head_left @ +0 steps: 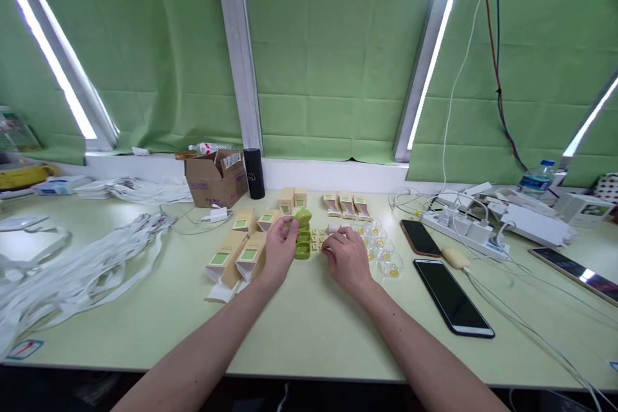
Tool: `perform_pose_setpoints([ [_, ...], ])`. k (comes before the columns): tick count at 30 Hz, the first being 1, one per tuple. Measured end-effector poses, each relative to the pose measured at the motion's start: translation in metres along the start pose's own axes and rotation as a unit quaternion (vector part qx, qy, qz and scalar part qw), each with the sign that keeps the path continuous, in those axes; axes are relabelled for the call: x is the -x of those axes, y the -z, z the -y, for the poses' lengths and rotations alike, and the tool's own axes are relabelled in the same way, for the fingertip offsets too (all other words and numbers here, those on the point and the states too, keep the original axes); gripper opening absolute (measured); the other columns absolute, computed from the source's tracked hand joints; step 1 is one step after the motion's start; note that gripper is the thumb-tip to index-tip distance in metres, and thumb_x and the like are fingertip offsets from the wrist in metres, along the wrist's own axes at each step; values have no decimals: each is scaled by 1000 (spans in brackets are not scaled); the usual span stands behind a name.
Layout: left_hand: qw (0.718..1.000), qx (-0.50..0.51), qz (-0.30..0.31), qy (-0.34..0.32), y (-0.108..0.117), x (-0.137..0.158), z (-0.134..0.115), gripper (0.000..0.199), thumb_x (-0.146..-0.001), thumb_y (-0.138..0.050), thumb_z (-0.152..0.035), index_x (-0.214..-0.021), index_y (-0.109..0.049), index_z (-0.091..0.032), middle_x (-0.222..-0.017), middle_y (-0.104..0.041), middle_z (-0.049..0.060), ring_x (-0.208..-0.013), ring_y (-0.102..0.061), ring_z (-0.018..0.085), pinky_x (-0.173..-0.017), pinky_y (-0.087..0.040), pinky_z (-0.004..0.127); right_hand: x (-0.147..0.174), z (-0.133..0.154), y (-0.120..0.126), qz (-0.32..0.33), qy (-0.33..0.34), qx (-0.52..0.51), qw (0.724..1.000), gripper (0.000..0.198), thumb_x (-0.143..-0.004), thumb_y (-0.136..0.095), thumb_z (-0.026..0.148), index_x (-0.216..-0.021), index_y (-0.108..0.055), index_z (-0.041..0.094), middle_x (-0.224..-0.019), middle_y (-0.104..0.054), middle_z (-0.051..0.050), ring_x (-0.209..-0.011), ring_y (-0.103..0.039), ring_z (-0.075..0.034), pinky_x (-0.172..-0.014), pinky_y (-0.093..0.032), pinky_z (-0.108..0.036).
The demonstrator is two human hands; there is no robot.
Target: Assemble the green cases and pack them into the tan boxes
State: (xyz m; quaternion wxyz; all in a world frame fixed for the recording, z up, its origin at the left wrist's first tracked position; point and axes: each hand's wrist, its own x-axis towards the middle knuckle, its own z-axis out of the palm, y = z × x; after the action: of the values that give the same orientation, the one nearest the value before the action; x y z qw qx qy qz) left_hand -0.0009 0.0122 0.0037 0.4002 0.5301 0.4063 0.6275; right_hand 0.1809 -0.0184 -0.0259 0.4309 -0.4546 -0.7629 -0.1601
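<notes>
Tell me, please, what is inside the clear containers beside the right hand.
Several clear containers show small yellow pieces inside; anything the right hand covers cannot be seen.

The pale tabletop (309,328) bears white straps (109,262) at left; a brown carton (208,190) and black cylinder (254,174) at the back; tan boxes (232,246), green cups (302,253), yellowish pieces (314,239) and clear cases (389,264) across the middle; phones (454,298), a power strip (463,235) and cables (483,290) at right.

I'm in what looks like a packing workshop: small tan cardboard cartons (226,255) mid-frame, long white flat strips (109,264) left.
</notes>
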Motion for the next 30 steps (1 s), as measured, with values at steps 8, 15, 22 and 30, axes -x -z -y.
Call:
perform_pose_setpoints([
  [8,952,263,38,153,3,-1,-6,26,-92,-74,-37,-99,-66,-14,-91,-80,16,-72,-66,18,-64,-48,28,0,1,1,81,-59,2,995,18,-85,-74,6,-82,-76,23,-94,-75,-6,-103,-54,-27,-85,-43,-40],
  [15,932,315,23,178,5,-3,-6,16,-98,-63,-28,-99,-69,-13,-94,-79,17,-70,-67,20,-65,-50,32,0,2,0,116,-79,12,990,17,-82,-76,7,-80,-78,23,-98,-72,-6,-103,-53,-26,-87,-41,-38],
  [22,934,311,26,171,4,-3,-7,16,-97,-63,-29,-99,-67,-14,-90,-79,15,-69,-67,19,-65,-49,31,3,0,-9,127,-59,55,989,13,-81,-77,9,-77,-78,22,-95,-71,-8,-102,-52,-27,-88,-37,-39],
  [30,940,300,32,159,3,-1,-6,16,-94,-67,-30,-98,-67,-14,-88,-80,15,-68,-66,19,-64,-48,30,5,-1,-16,127,-25,86,988,12,-83,-76,12,-76,-78,22,-93,-71,-8,-101,-52,-26,-89,-36,-41],
])
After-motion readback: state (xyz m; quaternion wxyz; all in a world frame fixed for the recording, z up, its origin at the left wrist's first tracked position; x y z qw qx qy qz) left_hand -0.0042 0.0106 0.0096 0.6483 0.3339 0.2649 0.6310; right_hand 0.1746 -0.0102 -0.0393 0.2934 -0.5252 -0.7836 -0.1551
